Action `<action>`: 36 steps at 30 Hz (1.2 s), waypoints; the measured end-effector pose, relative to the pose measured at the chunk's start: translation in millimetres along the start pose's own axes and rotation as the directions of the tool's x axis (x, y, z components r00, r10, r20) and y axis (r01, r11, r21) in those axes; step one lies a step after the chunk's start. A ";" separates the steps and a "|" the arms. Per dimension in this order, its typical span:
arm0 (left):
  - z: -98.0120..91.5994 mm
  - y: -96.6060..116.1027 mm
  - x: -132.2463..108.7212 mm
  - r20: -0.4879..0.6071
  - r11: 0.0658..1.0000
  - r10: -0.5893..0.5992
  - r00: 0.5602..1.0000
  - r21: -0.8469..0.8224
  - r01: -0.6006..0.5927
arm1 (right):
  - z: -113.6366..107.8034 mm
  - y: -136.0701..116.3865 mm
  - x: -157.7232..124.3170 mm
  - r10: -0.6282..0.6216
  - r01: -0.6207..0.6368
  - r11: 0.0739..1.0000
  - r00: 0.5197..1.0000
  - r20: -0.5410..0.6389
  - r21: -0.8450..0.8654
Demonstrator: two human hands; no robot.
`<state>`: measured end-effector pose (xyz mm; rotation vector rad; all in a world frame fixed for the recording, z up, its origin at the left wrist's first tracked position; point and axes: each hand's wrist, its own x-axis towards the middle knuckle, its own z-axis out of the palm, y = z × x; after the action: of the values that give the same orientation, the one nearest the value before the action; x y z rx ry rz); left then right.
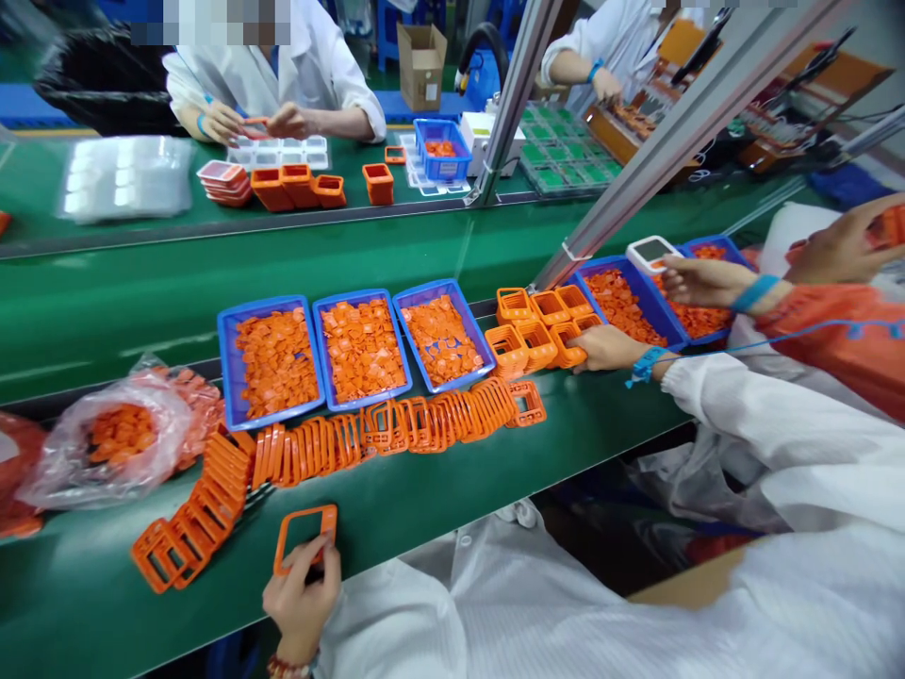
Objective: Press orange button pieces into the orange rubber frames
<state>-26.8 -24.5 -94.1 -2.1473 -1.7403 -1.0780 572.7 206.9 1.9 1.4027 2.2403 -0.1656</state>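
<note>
My left hand (304,604) grips a rectangular orange plastic frame (307,512) just above the green belt, near the bench's front edge. Beside it, a long overlapping row of similar orange frames (368,434) curves along the belt. My right hand (612,349) reaches in from the right, its fingertips against a cluster of orange frames (537,325); any grip is hard to tell. Three blue trays (261,306) heaped with small orange pieces stand behind the row. A clear plastic bag (113,443) of orange parts lies at the left.
A co-worker's hands (707,281) in orange sleeves work over blue trays at the right, by a white device (650,253). An aluminium post (572,255) rises beside them. Across a second green belt (212,269), other people in white sit at their work.
</note>
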 end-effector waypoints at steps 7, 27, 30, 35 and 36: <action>-2.1 4.6 4.7 0.011 0.999 -0.029 1.000 -0.029 0.029 | -6.1 -7.1 -3.4 0.030 -0.030 1.000 1.000 0.005 -0.002; -0.3 -1.7 -2.7 -0.007 0.999 0.025 1.000 0.020 -0.025 | -8.3 -10.3 1.0 0.073 -0.079 0.995 0.993 0.090 0.062; 0.9 -3.0 -5.4 -0.022 1.000 0.010 1.000 0.002 -0.010 | -9.7 -11.4 1.3 0.077 -0.086 0.994 0.991 0.110 0.073; 2.6 -2.1 -6.5 -0.021 1.000 0.003 1.000 -0.008 -0.003 | -15.1 -14.7 -3.7 0.073 -0.085 0.992 0.990 0.124 0.097; 2.8 -2.0 -6.5 -0.022 1.000 0.003 1.000 -0.009 -0.004 | -15.7 -15.3 -4.9 0.072 -0.085 0.991 0.990 0.122 0.102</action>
<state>-27.7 -27.4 -100.8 -2.1352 -1.7247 -1.1066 555.8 201.2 15.5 1.4939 2.1029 -0.3376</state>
